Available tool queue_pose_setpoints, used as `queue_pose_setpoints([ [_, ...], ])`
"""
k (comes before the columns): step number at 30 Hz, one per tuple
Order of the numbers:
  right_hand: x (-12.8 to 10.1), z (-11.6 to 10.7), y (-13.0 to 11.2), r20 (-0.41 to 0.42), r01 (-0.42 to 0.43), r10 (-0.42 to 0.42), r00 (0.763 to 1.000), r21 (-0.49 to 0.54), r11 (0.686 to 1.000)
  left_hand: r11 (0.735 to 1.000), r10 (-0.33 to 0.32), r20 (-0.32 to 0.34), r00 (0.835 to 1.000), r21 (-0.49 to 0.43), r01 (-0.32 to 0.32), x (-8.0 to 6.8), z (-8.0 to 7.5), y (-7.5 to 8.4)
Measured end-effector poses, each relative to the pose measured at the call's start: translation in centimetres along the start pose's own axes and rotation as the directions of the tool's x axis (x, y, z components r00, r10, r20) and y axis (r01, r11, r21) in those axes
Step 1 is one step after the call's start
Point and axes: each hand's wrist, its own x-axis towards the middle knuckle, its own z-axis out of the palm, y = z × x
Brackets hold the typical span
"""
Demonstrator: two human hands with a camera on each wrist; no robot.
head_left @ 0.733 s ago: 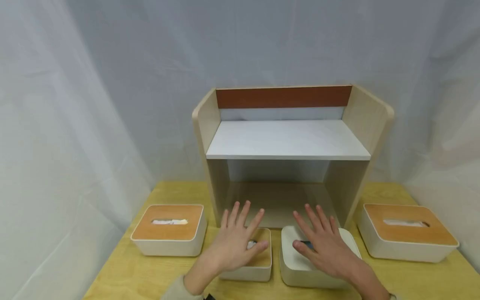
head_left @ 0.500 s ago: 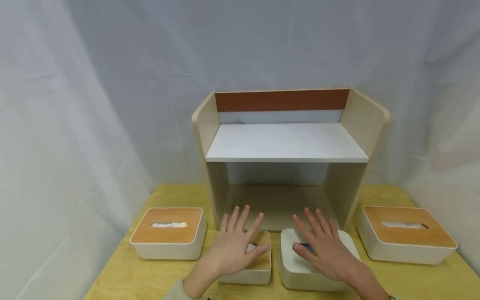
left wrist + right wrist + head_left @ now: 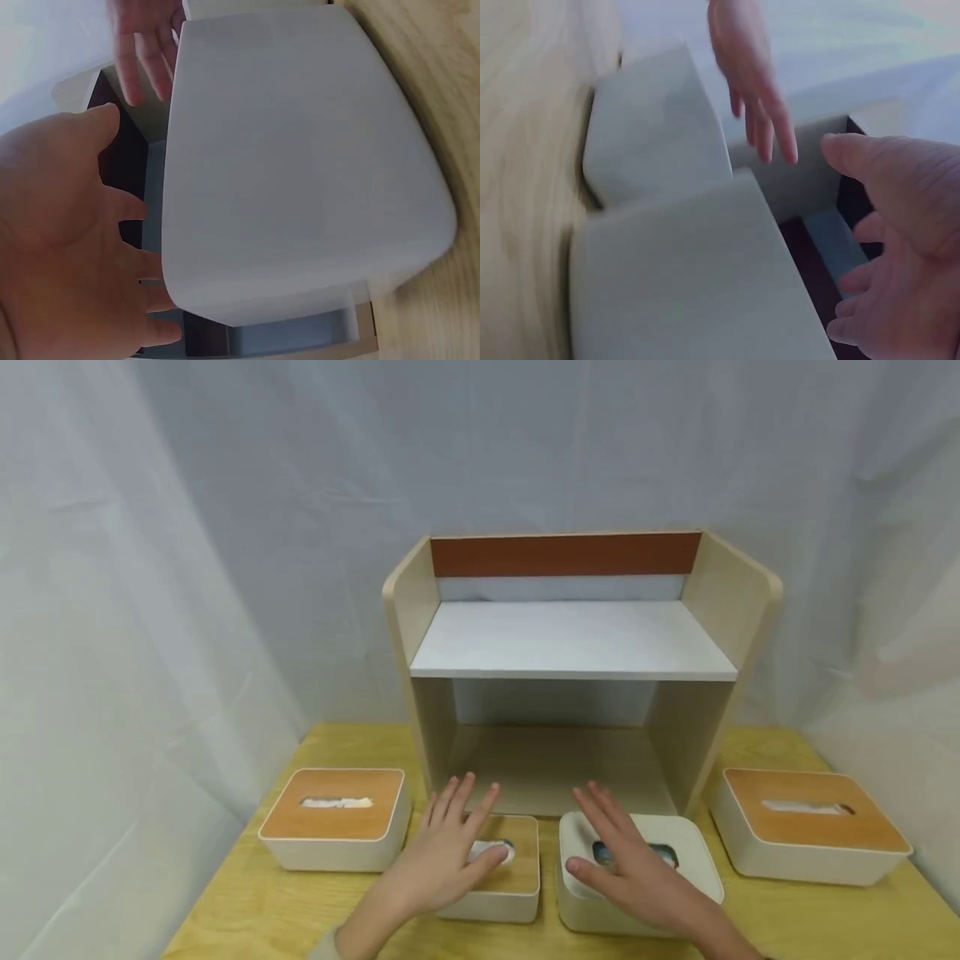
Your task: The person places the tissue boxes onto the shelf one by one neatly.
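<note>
And here are two boxes side by side, flat on the desk (image 3: 247,918), a narrow gap between them. On the left, the smaller wood-topped box (image 3: 521,872): pale sides, rounded corners, white showing in its slot, the left hand (image 3: 433,867) over its left part, thumb just across that slot. On the right, the bigger white box (image 3: 697,866), pale lid and all, something blue in its dark-edged slot, and the right hand (image 3: 628,870) spread above, hiding the slot's middle.
</note>
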Motion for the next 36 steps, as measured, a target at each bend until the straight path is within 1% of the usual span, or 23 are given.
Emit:
queue_pose_setpoints([
  [3,0.0,0.7,-1.0,-0.034,0.009,-0.005,0.999,0.098,0.995,0.999,-0.003,-0.039,0.999,-0.043,0.001,-0.5,0.0,-0.2],
  [5,0.1,1.3,-1.6,-0.065,0.032,-0.023,0.998,0.150,0.988,0.997,-0.004,-0.068,0.998,-0.078,-0.001,-0.9,0.0,-0.3],
  [7,0.2,1.9,-2.2,-0.089,0.057,-0.039,0.995,0.201,0.978,0.993,-0.013,-0.095,0.995,-0.118,0.002,-1.2,0.0,-0.4],
  [9,0.2,2.5,-2.8,-0.107,0.083,-0.056,0.993,0.265,0.961,0.989,-0.033,-0.116,0.993,-0.150,0.015,-1.5,0.0,-0.4],
  [11,0.3,3.1,-3.4,-0.110,0.088,-0.053,0.993,0.351,0.932,0.984,-0.062,-0.128,0.990,-0.176,0.039,-1.8,0.0,-0.5],
  [13,0.3,3.6,-4.0,-0.094,0.072,-0.032,0.995,0.454,0.888,0.977,-0.090,-0.136,0.987,-0.207,0.060,-2.0,-0.1,-0.5],
  [15,0.2,4.1,-4.5,-0.074,0.032,0.010,0.997,0.540,0.841,0.968,-0.111,-0.141,0.984,-0.241,0.075,-2.3,-0.1,-0.5],
  [17,0.1,4.5,-5.1,-0.051,-0.020,0.062,0.997,0.594,0.804,0.955,-0.132,-0.132,0.982,-0.281,0.091,-2.5,-0.1,-0.5],
  [18,0.0,4.7,-5.4,-0.040,-0.042,0.084,0.996,0.614,0.788,0.947,-0.143,-0.122,0.982,-0.305,0.100,-2.7,-0.1,-0.5],
  [20,-0.2,5.2,-5.8,-0.014,-0.084,0.121,0.993,0.634,0.769,0.929,-0.164,-0.097,0.982,-0.350,0.120,-3.1,0.0,-0.5],
  [23,-0.6,6.0,-6.1,0.017,-0.123,0.145,0.989,0.636,0.762,0.905,-0.186,-0.066,0.980,-0.401,0.144,-3.6,0.2,-0.6],
  [25,-0.8,6.5,-6.1,0.044,-0.150,0.158,0.986,0.637,0.756,0.897,-0.194,-0.064,0.979,-0.416,0.151,-3.9,0.3,-0.7],
  [27,-0.9,7.1,-5.9,0.059,-0.157,0.157,0.986,0.649,0.744,0.892,-0.201,-0.069,0.977,-0.425,0.154,-4.1,0.4,-0.8],
  [29,-0.9,7.7,-5.8,0.071,-0.162,0.156,0.985,0.680,0.715,0.885,-0.210,-0.071,0.975,-0.439,0.158,-4.3,0.6,-1.0],
  [30,-1.0,8.1,-5.6,0.065,-0.147,0.143,0.988,0.699,0.700,0.877,-0.211,-0.067,0.975,-0.454,0.159,-4.3,0.7,-1.1],
  [33,-0.9,8.9,-5.3,0.057,-0.138,0.142,0.988,0.734,0.665,0.847,-0.214,-0.040,0.976,-0.505,0.164,-4.5,0.9,-1.4],
  [34,-0.9,9.1,-5.2,0.057,-0.143,0.151,0.987,0.743,0.654,0.834,-0.213,-0.028,0.977,-0.525,0.167,-4.6,1.0,-1.4],
  [36,-0.9,9.4,-4.9,0.062,-0.161,0.174,0.983,0.750,0.642,0.802,-0.217,-0.011,0.976,-0.572,0.172,-4.6,1.2,-1.6],
])
